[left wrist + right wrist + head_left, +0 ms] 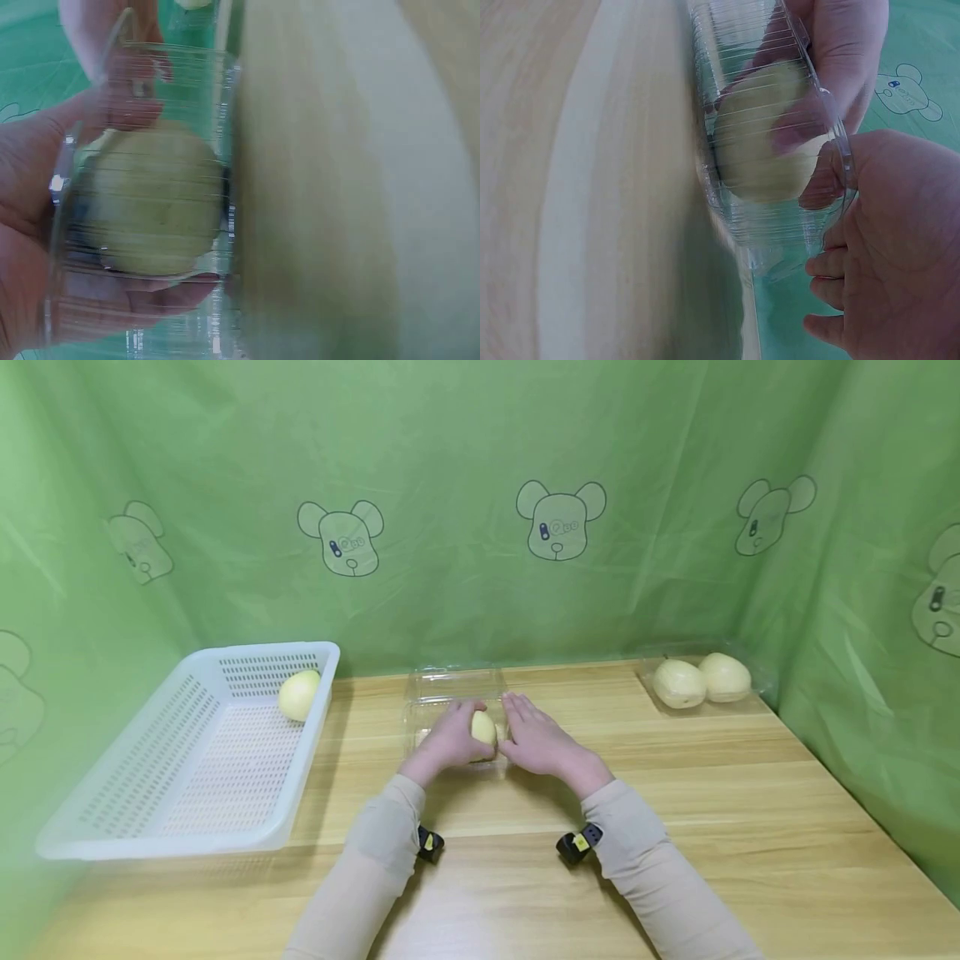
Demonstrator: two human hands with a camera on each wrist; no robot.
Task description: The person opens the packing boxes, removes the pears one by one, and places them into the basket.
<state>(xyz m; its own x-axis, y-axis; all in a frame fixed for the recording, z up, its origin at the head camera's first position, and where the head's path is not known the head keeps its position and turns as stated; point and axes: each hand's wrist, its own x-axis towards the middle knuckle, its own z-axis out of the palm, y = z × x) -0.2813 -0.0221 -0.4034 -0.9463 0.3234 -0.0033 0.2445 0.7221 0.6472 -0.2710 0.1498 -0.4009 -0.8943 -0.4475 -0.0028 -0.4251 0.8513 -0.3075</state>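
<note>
A round, pale yellow pear (483, 731) sits in a clear plastic clamshell box (457, 683), whose lid stands folded back toward the curtain. My left hand (453, 737) grips the pear from the left, thumb on the near side and fingers on the far side. In the left wrist view, the pear (154, 202) shows through the box's ribbed wall. At the box's right end, my right hand (543, 739) rests with its fingers mostly straight, pointing forward. The right wrist view has the right hand (900, 232) at the rim, its thumb tip close to the pear.
On the left stands a white perforated basket (296, 777) with one pear (299, 695) at its far right side. A clear box holding two pears (679, 684) sits at the back right. Green curtains (450, 593) enclose the wooden table (750, 818).
</note>
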